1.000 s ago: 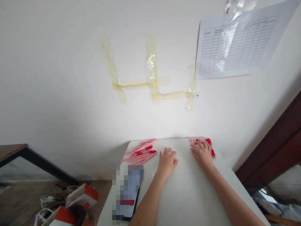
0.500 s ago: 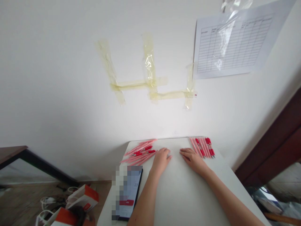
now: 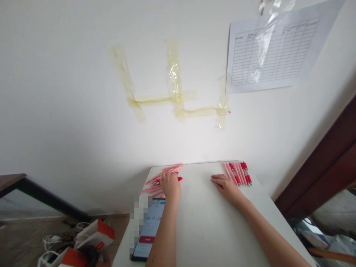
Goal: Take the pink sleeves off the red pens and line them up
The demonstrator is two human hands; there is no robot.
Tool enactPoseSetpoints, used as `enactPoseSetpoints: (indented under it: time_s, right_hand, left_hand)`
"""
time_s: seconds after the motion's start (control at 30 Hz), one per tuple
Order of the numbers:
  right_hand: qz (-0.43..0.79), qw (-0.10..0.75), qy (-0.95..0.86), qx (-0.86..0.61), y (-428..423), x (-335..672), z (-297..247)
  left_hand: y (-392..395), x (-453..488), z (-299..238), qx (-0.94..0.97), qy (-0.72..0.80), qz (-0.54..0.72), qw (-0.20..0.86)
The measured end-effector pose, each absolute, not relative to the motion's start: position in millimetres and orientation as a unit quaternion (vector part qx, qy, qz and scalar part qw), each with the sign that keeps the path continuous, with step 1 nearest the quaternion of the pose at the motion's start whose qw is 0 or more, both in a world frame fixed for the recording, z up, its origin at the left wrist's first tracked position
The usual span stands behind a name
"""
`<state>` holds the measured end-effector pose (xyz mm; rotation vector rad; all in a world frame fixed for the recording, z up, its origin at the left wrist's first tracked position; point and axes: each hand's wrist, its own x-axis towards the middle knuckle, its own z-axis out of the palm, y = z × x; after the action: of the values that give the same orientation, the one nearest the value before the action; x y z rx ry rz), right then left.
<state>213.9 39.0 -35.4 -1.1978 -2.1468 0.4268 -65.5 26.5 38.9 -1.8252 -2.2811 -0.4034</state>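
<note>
My left hand (image 3: 170, 185) is on the loose pile at the table's far left, its fingers curled down around a red pen (image 3: 180, 179) whose end sticks out beside them. The fingertips are partly hidden. Around it lie slim pink sticks (image 3: 152, 189), possibly pens, at mixed angles. My right hand (image 3: 226, 185) rests on the white table with its fingers stretched out and holds nothing. Just right of it, a row of pink sticks (image 3: 236, 173) and red pens (image 3: 247, 175) lies side by side near the back edge.
A phone (image 3: 148, 230) showing a timer lies at the table's (image 3: 211, 230) left edge, partly behind my left forearm. The wall (image 3: 83, 129) rises directly behind the table, with yellow tape (image 3: 174, 78) and a printed sheet (image 3: 272, 55). Red-and-white bags (image 3: 96, 235) stand on the floor at left.
My left hand has moved left from the bare tabletop onto the loose pile, and its fingers have curled down there. The right hand has stayed in place. The view has shifted slightly.
</note>
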Motion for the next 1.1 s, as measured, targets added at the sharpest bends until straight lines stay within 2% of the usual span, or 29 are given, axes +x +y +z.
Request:
enactPoseSetpoints:
  time_s: [0.33, 0.57, 0.83, 1.1]
  right_hand:
    - [0.157, 0.321, -0.816, -0.454, 40, 215, -37]
    - [0.170, 0.314, -0.815, -0.456, 39, 216, -36]
    - [0.179, 0.319, -0.810, -0.458, 38, 215, -37]
    - [0.176, 0.383, -0.781, -0.461, 39, 219, -38]
  left_hand:
    - [35, -67, 24, -0.599, -0.783, -0.127, 0.114]
    - [35, -61, 24, -0.603, -0.769, -0.172, 0.120]
    - [31, -32, 19, -0.688, -0.683, -0.237, 0.063]
    - [18, 1, 9, -0.768, -0.570, -0.293, -0.015]
